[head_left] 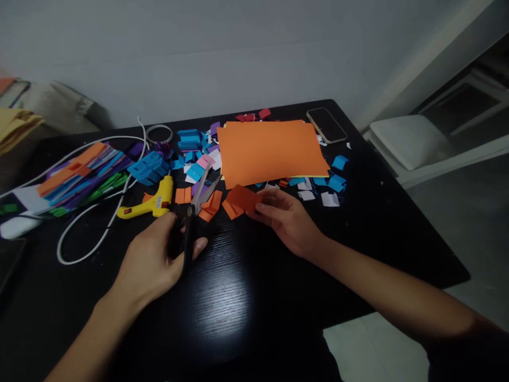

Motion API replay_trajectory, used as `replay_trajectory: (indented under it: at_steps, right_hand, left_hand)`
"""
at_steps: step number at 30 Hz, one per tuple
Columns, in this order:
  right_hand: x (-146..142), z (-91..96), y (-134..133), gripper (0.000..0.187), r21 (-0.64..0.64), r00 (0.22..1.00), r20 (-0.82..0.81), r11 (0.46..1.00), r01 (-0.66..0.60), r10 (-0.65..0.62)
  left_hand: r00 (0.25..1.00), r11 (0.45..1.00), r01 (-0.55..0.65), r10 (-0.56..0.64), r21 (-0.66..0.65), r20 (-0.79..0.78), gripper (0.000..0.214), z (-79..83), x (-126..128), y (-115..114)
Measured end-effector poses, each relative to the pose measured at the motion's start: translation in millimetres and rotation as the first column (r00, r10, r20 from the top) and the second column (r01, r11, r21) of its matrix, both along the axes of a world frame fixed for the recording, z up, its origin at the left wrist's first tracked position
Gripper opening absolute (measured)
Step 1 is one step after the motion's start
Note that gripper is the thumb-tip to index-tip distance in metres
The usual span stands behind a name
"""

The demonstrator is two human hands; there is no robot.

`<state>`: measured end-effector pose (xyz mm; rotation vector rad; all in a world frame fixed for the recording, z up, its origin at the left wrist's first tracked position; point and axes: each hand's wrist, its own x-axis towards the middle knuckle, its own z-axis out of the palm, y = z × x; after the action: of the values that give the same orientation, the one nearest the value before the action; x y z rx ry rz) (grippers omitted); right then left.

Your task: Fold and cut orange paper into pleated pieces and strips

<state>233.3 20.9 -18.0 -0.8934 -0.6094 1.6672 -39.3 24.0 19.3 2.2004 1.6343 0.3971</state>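
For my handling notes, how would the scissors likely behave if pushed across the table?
The scissors have metal-looking blades, so they're probably stiff. Spread apart, the blades might pivot if nudged. The flat shape suggests sliding rather than rolling.

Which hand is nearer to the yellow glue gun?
Left. The left hand, holding scissors, is right beside the yellow glue gun; the right hand, holding orange paper, is farther off, rightward.
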Motion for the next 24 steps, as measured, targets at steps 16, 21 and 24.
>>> replay_trajectory:
  at_steps: [16, 21, 24]
  right_hand:
    - [-8.3, 8.1, -9.6, 0.029, 0.178, 0.984, 0.129, 0.979, 0.1, -0.124]
    - [-8.7, 12.8, -12.8, 0.027, 0.22, 0.968, 0.206, 0.971, 0.099, -0.145]
    - [-8.5, 12.8, -13.3, 0.027, 0.207, 0.977, 0.171, 0.974, 0.094, -0.131]
  left_hand:
    - [0.957, 0.958, 0.269, -0.256, 0.093, -0.135, 0.041, -10.6, 10.2, -5.8]
    - [0.951, 0.946, 0.297, -0.28, 0.128, -0.133, 0.035, -15.7, 9.5, -6.9]
    - [0.951, 0.947, 0.296, -0.28, 0.121, -0.133, 0.032, -18.0, 8.2, -6.6]
